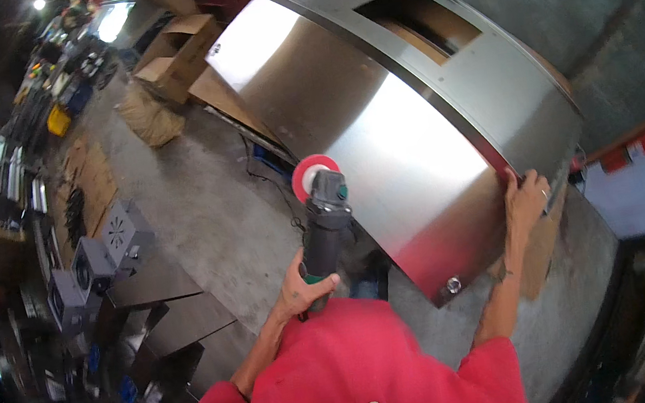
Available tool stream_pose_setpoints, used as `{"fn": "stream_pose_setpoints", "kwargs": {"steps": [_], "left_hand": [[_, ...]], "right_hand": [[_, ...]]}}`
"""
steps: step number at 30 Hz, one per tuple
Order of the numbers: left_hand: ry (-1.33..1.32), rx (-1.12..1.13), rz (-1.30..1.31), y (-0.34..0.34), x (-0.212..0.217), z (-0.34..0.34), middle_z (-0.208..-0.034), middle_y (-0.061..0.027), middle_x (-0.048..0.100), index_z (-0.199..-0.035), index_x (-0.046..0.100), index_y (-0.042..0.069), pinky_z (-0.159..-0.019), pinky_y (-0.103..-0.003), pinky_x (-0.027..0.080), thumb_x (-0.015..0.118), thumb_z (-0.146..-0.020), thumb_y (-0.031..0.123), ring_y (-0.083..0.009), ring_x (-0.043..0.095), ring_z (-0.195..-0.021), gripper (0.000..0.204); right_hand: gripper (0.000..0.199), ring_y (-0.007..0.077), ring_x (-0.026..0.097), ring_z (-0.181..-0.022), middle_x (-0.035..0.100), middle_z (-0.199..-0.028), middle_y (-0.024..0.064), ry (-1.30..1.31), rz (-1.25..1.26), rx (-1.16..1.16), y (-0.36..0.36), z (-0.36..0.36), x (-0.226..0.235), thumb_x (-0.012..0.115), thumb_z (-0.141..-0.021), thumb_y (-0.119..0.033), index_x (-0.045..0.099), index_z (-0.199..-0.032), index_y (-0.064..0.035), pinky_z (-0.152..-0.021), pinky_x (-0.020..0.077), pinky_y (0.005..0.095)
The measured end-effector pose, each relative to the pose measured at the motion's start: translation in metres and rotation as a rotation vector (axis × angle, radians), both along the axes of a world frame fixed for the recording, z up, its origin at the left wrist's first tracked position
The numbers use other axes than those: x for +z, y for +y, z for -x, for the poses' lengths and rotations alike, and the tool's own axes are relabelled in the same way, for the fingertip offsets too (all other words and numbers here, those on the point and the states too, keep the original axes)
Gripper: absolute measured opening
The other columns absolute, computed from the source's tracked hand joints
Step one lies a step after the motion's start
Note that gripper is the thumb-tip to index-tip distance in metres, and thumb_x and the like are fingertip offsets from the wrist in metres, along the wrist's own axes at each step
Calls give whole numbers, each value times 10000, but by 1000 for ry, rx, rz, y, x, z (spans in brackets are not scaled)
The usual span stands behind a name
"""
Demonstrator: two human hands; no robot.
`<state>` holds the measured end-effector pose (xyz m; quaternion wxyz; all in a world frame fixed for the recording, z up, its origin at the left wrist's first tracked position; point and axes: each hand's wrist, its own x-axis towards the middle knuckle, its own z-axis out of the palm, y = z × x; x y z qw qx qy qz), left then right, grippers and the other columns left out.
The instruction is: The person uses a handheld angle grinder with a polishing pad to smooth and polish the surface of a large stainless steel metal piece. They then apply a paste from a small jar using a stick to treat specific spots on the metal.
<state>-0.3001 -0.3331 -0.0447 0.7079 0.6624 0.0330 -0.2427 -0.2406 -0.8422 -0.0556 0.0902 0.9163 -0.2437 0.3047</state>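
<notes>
Metal panel (413, 150) lies tilted before the person, long and shiny, a round fitting (453, 285) near its lower corner. Beyond it, along the far edge, a second metal piece (521, 84) with a rectangular cutout. Brown board (226, 104) pokes out by the panel's left end; probably there as support or padding.

Grinder (325, 237) stands up from the fist, red disc (302, 177) uppermost, by the panel's near edge; contact cannot be told. Held by the body, seemingly to keep fingers off the disc.

Left hand (308, 284): closed around the grinder. Right hand (527, 196): half-curled, touching the panel's far right edge, perhaps to steady it; cannot tell if gripping.
</notes>
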Motion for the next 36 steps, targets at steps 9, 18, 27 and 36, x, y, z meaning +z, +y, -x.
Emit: {"fn": "stream_pose_setpoints", "kwargs": {"steps": [9, 18, 27, 36], "left_hand": [[-92, -74, -114, 2, -2, -5, -938, -65, 696, -1351, 559, 41, -729, -327, 592, 861, -909, 147, -165, 714, -797, 545], [-169, -434, -145, -2, 11, -5, -999, -65, 705, -1325, 584, 28, -774, -344, 561, 873, -883, 157, -179, 695, -860, 543], [-493, -1119, -297, -145, -6, 76, -1300, -341, 671, -1501, 416, -27, -993, -485, 562, 840, -863, 274, -488, 708, -1149, 823], [-979, -1822, -33, -186, -28, 142, -1613, -480, 239, -1654, 25, -143, -1266, -539, 362, 661, -871, 3, -616, 322, -1506, 1019]], "right_hand": [[521, 440, 674, -996, 675, -1037, 237, 2, -46, -64, -11, -6, 0, 738, -966, -544, 691, -992, -25, -839, 549, 543], [675, 356, 649, -1239, 624, -1361, 240, -301, -1300, 114, 193, 86, 38, 586, -1119, -455, 400, -1594, -12, -1023, 536, 476], [825, 259, 735, -861, 655, -1111, 175, -1160, -1531, -191, 255, 224, -11, 715, -1052, -430, 194, -1613, -123, -749, 636, 396], [686, 254, 701, -665, 619, -959, 133, -1521, -1715, -585, 191, 353, -67, 824, -965, -382, 340, -1365, -106, -546, 617, 416]]}}
